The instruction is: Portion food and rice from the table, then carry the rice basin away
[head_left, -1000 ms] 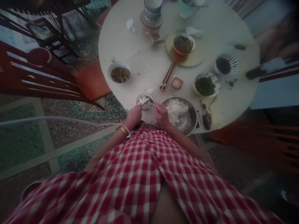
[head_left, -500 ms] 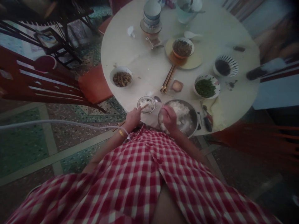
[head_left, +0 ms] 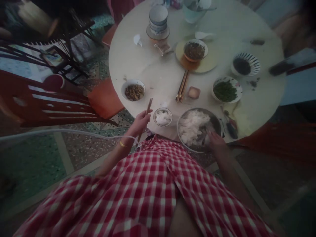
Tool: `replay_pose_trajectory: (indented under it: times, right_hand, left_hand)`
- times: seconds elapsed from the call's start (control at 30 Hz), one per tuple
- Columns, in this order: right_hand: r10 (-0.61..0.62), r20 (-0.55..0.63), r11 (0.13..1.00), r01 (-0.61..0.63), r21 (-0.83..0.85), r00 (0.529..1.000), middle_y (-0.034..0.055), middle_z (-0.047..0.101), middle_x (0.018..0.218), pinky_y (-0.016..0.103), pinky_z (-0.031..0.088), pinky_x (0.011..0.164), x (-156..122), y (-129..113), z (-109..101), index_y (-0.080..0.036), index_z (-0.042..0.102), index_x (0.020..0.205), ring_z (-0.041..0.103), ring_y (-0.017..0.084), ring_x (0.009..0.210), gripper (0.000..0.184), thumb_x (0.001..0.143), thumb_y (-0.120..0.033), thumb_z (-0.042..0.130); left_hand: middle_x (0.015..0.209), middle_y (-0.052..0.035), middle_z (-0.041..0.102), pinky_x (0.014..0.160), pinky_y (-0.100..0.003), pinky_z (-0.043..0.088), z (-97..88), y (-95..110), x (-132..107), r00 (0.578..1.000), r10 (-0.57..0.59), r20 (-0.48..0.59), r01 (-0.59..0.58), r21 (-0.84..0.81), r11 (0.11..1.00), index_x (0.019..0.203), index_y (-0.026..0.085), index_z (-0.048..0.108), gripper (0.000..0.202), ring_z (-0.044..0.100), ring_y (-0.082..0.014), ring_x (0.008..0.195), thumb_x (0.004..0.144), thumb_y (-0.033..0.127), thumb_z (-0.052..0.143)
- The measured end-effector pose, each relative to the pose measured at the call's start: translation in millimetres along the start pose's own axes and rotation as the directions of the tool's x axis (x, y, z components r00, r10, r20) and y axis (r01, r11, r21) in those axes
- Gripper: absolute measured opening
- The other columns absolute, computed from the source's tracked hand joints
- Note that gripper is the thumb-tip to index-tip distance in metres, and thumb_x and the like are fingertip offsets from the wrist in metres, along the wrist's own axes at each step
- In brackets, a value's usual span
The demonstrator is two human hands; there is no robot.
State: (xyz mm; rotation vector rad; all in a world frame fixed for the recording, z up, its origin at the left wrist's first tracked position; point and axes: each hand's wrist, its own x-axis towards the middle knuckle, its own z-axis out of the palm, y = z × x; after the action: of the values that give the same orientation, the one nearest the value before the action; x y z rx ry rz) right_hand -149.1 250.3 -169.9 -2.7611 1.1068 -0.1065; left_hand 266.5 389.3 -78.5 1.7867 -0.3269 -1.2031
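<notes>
My left hand [head_left: 142, 122] is closed round a pair of chopsticks [head_left: 149, 104], whose ends stick up past the fingers, just left of a small bowl of rice [head_left: 163, 117]. Over the right side of a wide metal pot [head_left: 219, 122], my right hand [head_left: 216, 141] is closed and slightly blurred. It appears to hold a spoon, which is hard to make out against the pot. White rice [head_left: 194, 123] is heaped in the pot's left and middle part.
Round the table [head_left: 158, 72] stand a bowl of brown food [head_left: 134, 91], a bowl of chopped greens [head_left: 224, 91], a bowl of dark sauce [head_left: 243, 66], stacked bowls [head_left: 158, 19] and more chopsticks [head_left: 182, 87]. Chairs [head_left: 103, 98] flank it.
My right hand has moved right, from beside the small bowl to the pot's right side, taking the spoon along. My left hand has drawn back from the bowl, and its chopsticks now point upward.
</notes>
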Motion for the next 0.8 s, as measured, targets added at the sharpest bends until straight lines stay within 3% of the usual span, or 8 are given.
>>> replay_pose_trajectory:
  times: [0.1,0.17,0.23,0.37,0.5,0.6,0.67,0.8]
  right_hand:
    - [0.072,-0.195,0.997,-0.074,-0.003,0.978,0.0186,0.066,0.12,0.045,0.051,0.095,2,-24,-18,-0.012,0.062,0.126,0.063,0.029,0.109,0.045,0.085,-0.013,0.044]
    - [0.118,-0.296,0.993,-0.109,0.049,0.948,0.0176,0.068,0.116,0.045,0.052,0.095,15,-63,-29,-0.014,0.06,0.128,0.065,0.028,0.106,0.043,0.089,-0.019,0.043]
    - [0.095,-0.328,0.991,-0.058,0.121,0.94,0.0164,0.069,0.113,0.045,0.053,0.094,39,-114,-34,-0.018,0.061,0.127,0.066,0.028,0.103,0.039,0.091,-0.028,0.048]
    - [-0.091,-0.38,0.919,0.224,0.323,0.921,0.015,0.063,0.122,0.043,0.055,0.094,94,-205,-36,-0.021,0.058,0.13,0.061,0.028,0.113,0.046,0.087,-0.038,0.059]
    - [-0.061,-0.426,0.857,0.266,0.441,0.902,0.0102,0.066,0.11,0.038,0.057,0.089,115,-237,-41,-0.026,0.064,0.122,0.065,0.023,0.103,0.033,0.091,-0.03,0.054]
    - [0.06,-0.445,0.814,0.214,0.54,0.893,0.0093,0.069,0.102,0.037,0.058,0.084,114,-239,-46,-0.024,0.07,0.11,0.068,0.022,0.094,0.027,0.093,-0.03,0.051]
    - [0.191,-0.444,0.77,0.147,0.621,0.876,0.0083,0.07,0.095,0.038,0.059,0.082,114,-240,-49,-0.024,0.071,0.105,0.068,0.022,0.089,0.025,0.093,-0.033,0.05]
    - [0.354,-0.334,0.596,0.064,0.8,0.873,0.0065,0.072,0.091,0.038,0.059,0.08,129,-249,-43,-0.023,0.068,0.106,0.07,0.021,0.086,0.026,0.095,-0.037,0.048]
  left_hand:
    - [0.058,0.007,0.043,0.039,-0.017,0.02,-7.7,28,12,1.0,0.027,-0.001,-0.026,-0.292,0.956,0.107,0.018,0.059,0.025,0.026,-0.0039,0.04,0.087,0.032,0.054]
    - [0.059,0.0061,0.045,0.04,-0.016,0.025,-6.3,47,21,1.0,0.013,0.01,-0.007,-0.466,0.885,0.101,0.019,0.057,0.019,0.03,-0.0042,0.042,0.091,0.033,0.051]
    - [0.061,0.0048,0.05,0.045,-0.017,0.034,3.5,63,27,0.992,-0.048,0.12,0.111,-0.599,0.793,0.096,0.019,0.055,0.014,0.039,-0.0047,0.045,0.093,0.03,0.048]
    - [0.068,0.0001,0.06,0.062,-0.022,0.048,35.8,70,27,0.877,-0.201,0.436,0.459,-0.638,0.618,0.088,0.017,0.053,0.013,0.056,-0.008,0.055,0.095,0.022,0.043]
    - [0.073,-0.0032,0.065,0.065,-0.025,0.05,46.6,51,24,0.777,-0.228,0.587,0.576,-0.517,0.633,0.087,0.016,0.055,0.014,0.061,-0.0117,0.06,0.093,0.026,0.047]
    - [0.078,-0.0053,0.068,0.065,-0.027,0.05,28.0,32,29,0.752,-0.22,0.621,0.539,-0.389,0.747,0.101,0.017,0.058,0.026,0.065,-0.0152,0.066,0.094,0.039,0.046]
    - [0.082,-0.0075,0.068,0.068,-0.029,0.051,3.8,16,33,0.774,-0.26,0.577,0.508,-0.323,0.798,0.111,0.017,0.055,0.037,0.066,-0.0175,0.07,0.092,0.047,0.048]
    - [0.086,-0.0088,0.066,0.074,-0.03,0.052,-60.8,-19,50,0.902,-0.367,0.226,0.43,-0.406,0.806,0.116,0.019,0.047,0.039,0.067,-0.0171,0.074,0.09,0.047,0.05]
